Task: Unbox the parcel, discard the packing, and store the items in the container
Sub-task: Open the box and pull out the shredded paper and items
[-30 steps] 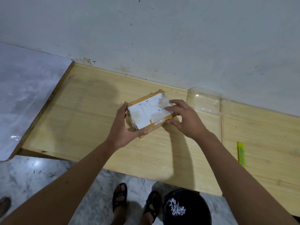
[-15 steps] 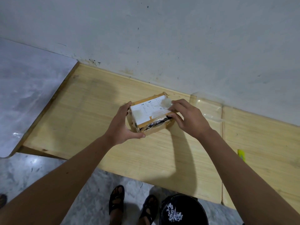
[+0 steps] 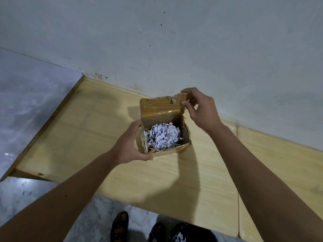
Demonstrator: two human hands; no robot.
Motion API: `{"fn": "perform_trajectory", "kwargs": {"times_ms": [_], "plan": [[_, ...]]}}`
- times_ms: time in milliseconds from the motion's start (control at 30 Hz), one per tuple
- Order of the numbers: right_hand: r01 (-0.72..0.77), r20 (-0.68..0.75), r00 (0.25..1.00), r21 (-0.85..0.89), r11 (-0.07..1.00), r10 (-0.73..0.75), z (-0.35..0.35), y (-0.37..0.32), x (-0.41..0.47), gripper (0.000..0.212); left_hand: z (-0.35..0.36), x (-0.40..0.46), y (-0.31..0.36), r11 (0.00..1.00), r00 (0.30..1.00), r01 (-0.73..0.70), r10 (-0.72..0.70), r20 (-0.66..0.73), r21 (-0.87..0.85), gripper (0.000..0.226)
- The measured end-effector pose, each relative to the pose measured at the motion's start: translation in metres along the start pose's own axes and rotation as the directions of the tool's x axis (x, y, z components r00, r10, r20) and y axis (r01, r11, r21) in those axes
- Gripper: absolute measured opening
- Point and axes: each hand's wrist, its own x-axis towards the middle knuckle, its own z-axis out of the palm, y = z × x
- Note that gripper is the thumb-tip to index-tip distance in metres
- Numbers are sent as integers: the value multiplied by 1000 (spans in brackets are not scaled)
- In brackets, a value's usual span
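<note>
I'm looking down at a wooden table (image 3: 90, 137) set against a plain wall (image 3: 174, 41), with a dark bin (image 3: 192, 233) on the floor at the near edge, some white shreds already in it.

The box (image 3: 167, 149) sits on the table between my hands, lid (image 3: 160, 109) swung up and back towards the wall. My left hand (image 3: 130, 145) is wrapped round the box's near-left corner, fingers curled and pressed to the cardboard. My right hand (image 3: 201, 109) pinches the lid's far-right corner between thumb and fingertips.

Inside, a mound of shredded paper (image 3: 162, 136) fills the cavity to about the rim. I can't see any item under it.

My worries, as I judge them:
- The lid looks torn and taped at the corner I'm pinching; pull harder and it may rip off.
- If I let the lid go, it may flop shut over the opening.
- Scooping the shreds carelessly could scatter them over the table or floor rather than the bin.
- A small item could ride out unseen in a handful of paper and be thrown away.

I can't make out the storage container from here.
</note>
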Motion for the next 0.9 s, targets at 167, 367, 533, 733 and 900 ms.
{"fn": "perform_trajectory", "kwargs": {"times_ms": [167,367,533,733,900], "plan": [[-126,9,992,88,988,125,15,16,19,55,-1,0,-3,998,997,40,-43,57,39,149],[-178,64,983,59,982,174,29,41,16,43,-4,5,-9,998,993,26,-32,113,50,149],[-248,118,963,39,968,242,35,65,8,30,-9,10,-7,998,986,-18,8,168,59,146],[-133,61,990,38,990,130,48,72,-1,17,-10,16,-11,1000,980,-18,18,198,2,145],[-148,98,985,69,987,141,44,64,-10,23,-10,15,-10,998,979,-10,22,201,-59,144]]}}
